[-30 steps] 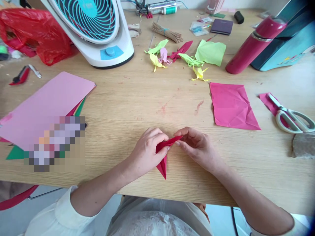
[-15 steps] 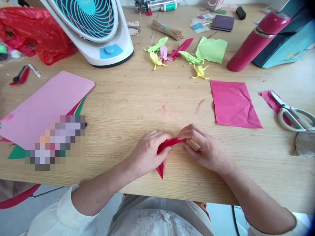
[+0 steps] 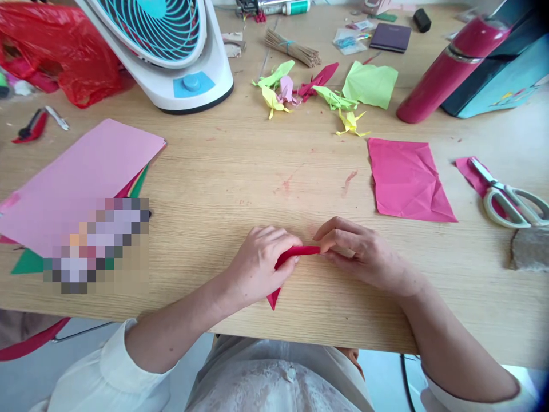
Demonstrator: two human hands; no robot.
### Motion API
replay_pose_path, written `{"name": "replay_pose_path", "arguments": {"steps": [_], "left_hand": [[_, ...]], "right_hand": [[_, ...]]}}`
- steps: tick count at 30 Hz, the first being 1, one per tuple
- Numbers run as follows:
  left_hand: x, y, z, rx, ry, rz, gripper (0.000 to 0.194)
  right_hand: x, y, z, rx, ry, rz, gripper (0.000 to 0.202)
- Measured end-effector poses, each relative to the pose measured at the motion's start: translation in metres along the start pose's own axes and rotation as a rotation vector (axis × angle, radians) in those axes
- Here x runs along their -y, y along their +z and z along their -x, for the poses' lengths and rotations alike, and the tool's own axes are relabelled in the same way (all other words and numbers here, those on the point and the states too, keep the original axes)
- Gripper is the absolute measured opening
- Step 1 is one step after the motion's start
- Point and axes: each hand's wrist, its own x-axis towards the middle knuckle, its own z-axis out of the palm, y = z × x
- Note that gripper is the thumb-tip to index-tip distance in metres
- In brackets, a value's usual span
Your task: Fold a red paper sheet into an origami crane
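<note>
A folded piece of red paper [image 3: 305, 250] is between my hands, low over the front of the table. My left hand [image 3: 263, 260] is closed round its middle, thumb against the near side. Below that palm a pointed red tip sticks out toward me. My right hand [image 3: 362, 252] pinches the narrow right end with thumb and fingertips; the exact contact is partly hidden. To the right lies a creased pink paper sheet [image 3: 412, 180], apart from both hands.
Several folded paper figures [image 3: 285, 88] lie at the back beside a green sheet [image 3: 371, 83]. A fan [image 3: 197, 91] and stacked coloured paper [image 3: 94, 166] are on the left. Scissors [image 3: 506, 197] and a red bottle [image 3: 450, 74] stand or lie to the right.
My right hand has shifted slightly right and down along the red paper, so more of its narrow end shows. The pointed tip below my left hand has swung slightly left.
</note>
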Motion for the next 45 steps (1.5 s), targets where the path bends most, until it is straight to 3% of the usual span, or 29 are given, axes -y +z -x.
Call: {"name": "replay_pose_path", "arguments": {"steps": [10, 13, 19, 28, 34, 38, 45], "left_hand": [[-0.005, 0.001, 0.002, -0.021, 0.01, -0.062, 0.008], [-0.005, 0.001, 0.002, -0.043, 0.003, -0.08, 0.008], [-0.007, 0.001, 0.003, -0.036, -0.015, -0.104, 0.006], [-0.008, 0.0, 0.002, -0.038, -0.054, -0.078, 0.007], [-0.005, 0.001, 0.002, -0.096, -0.096, 0.022, 0.009], [-0.005, 0.001, 0.002, -0.127, -0.093, 0.042, 0.008], [-0.007, 0.002, 0.002, -0.16, -0.057, 0.045, 0.009]], "right_hand": [[0.002, -0.004, 0.005, 0.006, 0.106, 0.118, 0.011], [0.004, -0.003, 0.004, -0.034, 0.09, 0.127, 0.009], [0.008, 0.006, 0.001, 0.009, 0.031, 0.161, 0.014], [0.008, 0.004, 0.0, -0.082, 0.09, 0.143, 0.009], [0.009, 0.007, 0.0, -0.212, 0.228, -0.033, 0.014], [0.01, 0.015, -0.003, -0.178, 0.337, -0.223, 0.02], [0.012, 0.024, -0.009, -0.18, 0.351, -0.388, 0.019]]}}
